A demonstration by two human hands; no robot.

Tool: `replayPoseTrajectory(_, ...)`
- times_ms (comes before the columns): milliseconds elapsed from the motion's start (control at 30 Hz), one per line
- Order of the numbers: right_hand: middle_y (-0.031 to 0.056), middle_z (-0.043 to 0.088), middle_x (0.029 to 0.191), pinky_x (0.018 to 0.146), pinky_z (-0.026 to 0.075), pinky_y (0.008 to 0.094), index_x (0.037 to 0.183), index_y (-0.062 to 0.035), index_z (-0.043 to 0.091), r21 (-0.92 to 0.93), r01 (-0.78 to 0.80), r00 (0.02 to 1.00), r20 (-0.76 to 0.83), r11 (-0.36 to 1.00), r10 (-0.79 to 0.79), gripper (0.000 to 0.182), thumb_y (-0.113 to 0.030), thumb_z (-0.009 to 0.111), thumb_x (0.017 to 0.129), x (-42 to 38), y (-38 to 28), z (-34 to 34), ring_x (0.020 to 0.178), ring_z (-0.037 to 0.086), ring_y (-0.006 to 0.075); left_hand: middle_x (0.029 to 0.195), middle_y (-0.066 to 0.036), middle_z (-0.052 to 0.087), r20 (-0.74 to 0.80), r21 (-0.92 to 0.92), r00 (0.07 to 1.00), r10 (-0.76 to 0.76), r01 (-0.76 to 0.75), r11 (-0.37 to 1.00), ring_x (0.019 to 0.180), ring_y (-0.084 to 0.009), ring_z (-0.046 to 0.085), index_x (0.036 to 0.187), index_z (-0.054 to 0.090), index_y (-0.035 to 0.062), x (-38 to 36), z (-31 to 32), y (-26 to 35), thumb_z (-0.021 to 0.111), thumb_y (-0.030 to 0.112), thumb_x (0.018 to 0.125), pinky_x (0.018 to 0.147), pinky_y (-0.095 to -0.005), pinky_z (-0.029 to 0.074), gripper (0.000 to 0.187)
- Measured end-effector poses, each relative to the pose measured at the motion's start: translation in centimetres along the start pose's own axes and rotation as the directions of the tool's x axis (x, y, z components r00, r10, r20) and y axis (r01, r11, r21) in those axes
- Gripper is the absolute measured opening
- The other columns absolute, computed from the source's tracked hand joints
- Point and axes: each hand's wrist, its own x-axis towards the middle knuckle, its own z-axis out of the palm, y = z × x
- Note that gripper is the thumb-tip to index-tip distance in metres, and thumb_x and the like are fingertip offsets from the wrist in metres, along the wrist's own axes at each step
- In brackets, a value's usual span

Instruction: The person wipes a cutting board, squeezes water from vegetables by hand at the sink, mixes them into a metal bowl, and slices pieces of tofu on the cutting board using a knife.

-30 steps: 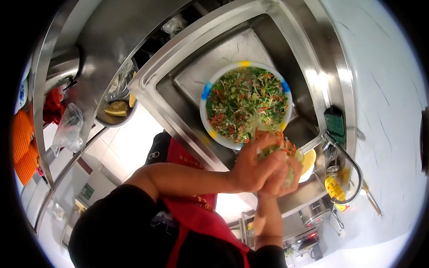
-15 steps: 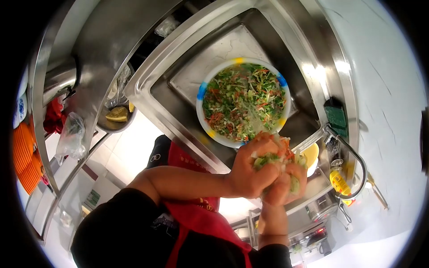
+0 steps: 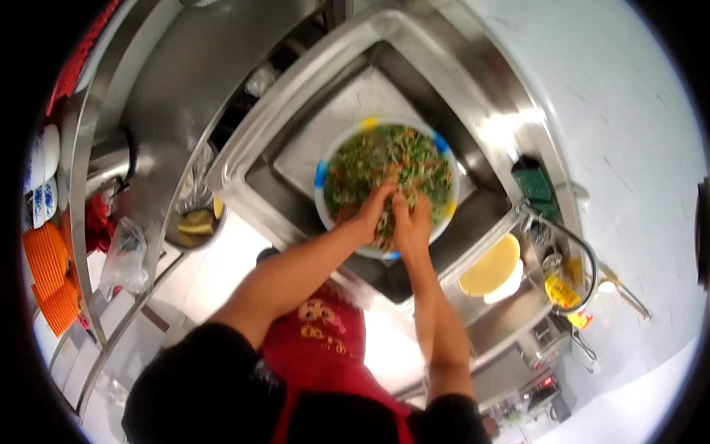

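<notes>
A round basin [image 3: 321, 175] with a white rim marked in yellow and blue stands in the sink. It is full of wet shredded vegetables [image 3: 362, 159], mostly green with orange and pale strips. My left hand [image 3: 373, 211] reaches into the mix at the basin's near side, fingers curled into the shreds. Close beside it, my right hand [image 3: 412, 222] is also in the mix, its thumb towards the left hand. Shreds show between the two hands, which are cupped around them. Some fingertips are sunk in the vegetables and hidden.
The steel sink [image 3: 248, 140] surrounds the basin. To the right are a yellow bowl [image 3: 492, 266], a curved faucet [image 3: 592, 259], a green sponge-like block [image 3: 534, 181] and a yellow bottle [image 3: 560, 292]. A metal bowl [image 3: 196, 229] holding yellow pieces sits at left, near orange ridged items [image 3: 46, 255].
Both hands have moved from above the basin's near right edge, where they squeezed a clump of vegetables, down and left into the basin. The yellow bowl is more visible now.
</notes>
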Motion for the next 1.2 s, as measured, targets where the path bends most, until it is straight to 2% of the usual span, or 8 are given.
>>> replayPoseTrajectory(167, 0.0148, 0.061, 0.111, 0.076, 0.05, 0.0308, 0.135, -0.0064, 0.05, -0.034, -0.073, 0.962, 0.26, 0.997, 0.079, 0.06, -0.052, 0.048, 0.095, -1.9, -4.6, -4.2, 0.091, 0.06, 0.0226, 0.115, -0.01, 0.065, 0.543, -0.132, 0.671, -0.505, 0.662, 0.738, 0.103, -0.0256, 0.063, 0.124, 0.059, 0.0117, -1.2, -3.6, 1.2, 0.053, 0.053, 0.089, 0.093, -0.0433, 0.049, 0.054)
replayPoseTrajectory(400, 0.0134, 0.065, 0.107, 0.083, 0.05, 0.0345, 0.127, -0.0009, 0.056, 0.122, -0.254, 0.919, 0.338, 0.959, 0.2, 0.081, -0.07, 0.039, 0.09, 5.2, 0.1, -6.4, 0.094, 0.062, 0.0206, 0.12, -0.009, 0.063, 0.472, -0.087, 0.708, -0.525, 0.63, 0.771, 0.105, -0.0241, 0.063, 0.129, 0.055, 0.0114, -3.2, -0.8, 2.7, 0.051, 0.067, 0.086, 0.092, -0.0437, 0.05, 0.071)
replayPoseTrajectory(467, 0.0161, 0.061, 0.121, 0.096, 0.046, 0.0391, 0.129, 0.0001, 0.054, 0.48, -0.64, 0.662, 0.741, 0.6, 0.113, 0.084, -0.071, 0.038, 0.088, 6.2, 2.8, -4.6, 0.11, 0.059, 0.0261, 0.13, -0.009, 0.056, 0.344, 0.01, 0.837, -0.426, 0.451, 0.893, 0.116, -0.0252, 0.056, 0.136, 0.047, 0.0106, -3.7, 0.6, 3.0, 0.05, 0.076, 0.079, 0.097, -0.0441, 0.046, 0.086)
replayPoseTrajectory(633, 0.017, 0.056, 0.129, 0.098, 0.046, 0.0426, 0.132, 0.0003, 0.049, 0.686, -0.698, 0.696, 0.718, 0.205, -0.033, 0.081, -0.068, 0.04, 0.089, 5.1, 6.1, -3.1, 0.114, 0.057, 0.0312, 0.139, -0.011, 0.047, 0.43, -0.172, 0.694, -0.577, 0.69, 0.703, 0.127, -0.0285, 0.046, 0.139, 0.043, 0.017, -2.7, -1.6, 5.0, 0.045, 0.078, 0.081, 0.106, -0.0531, 0.033, 0.084)
replayPoseTrajectory(833, 0.0143, 0.056, 0.126, 0.103, 0.039, 0.046, 0.129, -0.003, 0.049, 0.927, -0.23, 0.973, 0.216, 0.296, 0.08, 0.061, -0.053, 0.042, 0.096, 0.6, 5.1, -1.8, 0.118, 0.052, 0.0289, 0.138, -0.004, 0.048, 0.078, 0.143, 0.909, -0.409, 0.396, 0.907, 0.13, -0.0289, 0.043, 0.14, 0.042, 0.0237, -6.2, 2.0, 6.7, 0.048, 0.066, 0.087, 0.098, -0.0689, 0.03, 0.069)
replayPoseTrajectory(1033, 0.0151, 0.048, 0.127, 0.1, 0.037, 0.0378, 0.116, 0.0011, 0.058, 0.608, 0.237, 0.966, -0.232, 0.758, -0.117, 0.065, -0.055, 0.06, 0.085, -3.0, -0.9, -1.6, 0.119, 0.046, 0.0267, 0.136, -0.008, 0.05, 0.213, 0.185, 0.975, -0.059, 0.019, 0.983, 0.127, -0.0244, 0.046, 0.137, 0.048, 0.0111, -9.2, 4.7, 7.2, 0.045, 0.018, 0.096, 0.104, -0.0354, 0.037, 0.041)
replayPoseTrajectory(1100, 0.0173, 0.047, 0.127, 0.1, 0.037, 0.0385, 0.118, 0.0003, 0.057, 0.39, 0.337, 0.916, -0.345, 0.857, -0.203, 0.066, -0.056, 0.062, 0.083, -4.6, -3.1, -2.0, 0.118, 0.047, 0.0284, 0.134, -0.013, 0.05, 0.554, 0.547, 0.713, 0.429, -0.701, 0.458, 0.124, -0.0239, 0.048, 0.132, 0.053, 0.0086, -10.4, 4.6, 6.8, 0.056, 0.011, 0.089, 0.103, -0.0352, 0.038, 0.043)
replayPoseTrajectory(1200, 0.0203, 0.046, 0.127, 0.097, 0.039, 0.0399, 0.118, -0.0023, 0.058, 0.309, 0.39, 0.867, -0.441, 0.868, -0.232, 0.062, -0.051, 0.067, 0.081, -6.8, -5.0, -2.6, 0.114, 0.05, 0.0308, 0.132, -0.018, 0.049, 0.623, 0.339, 0.637, 0.455, -0.743, 0.577, 0.126, -0.0287, 0.044, 0.128, 0.051, 0.0029, -13.0, 5.1, 5.4, 0.051, 0.011, 0.09, 0.105, -0.039, 0.034, 0.039)
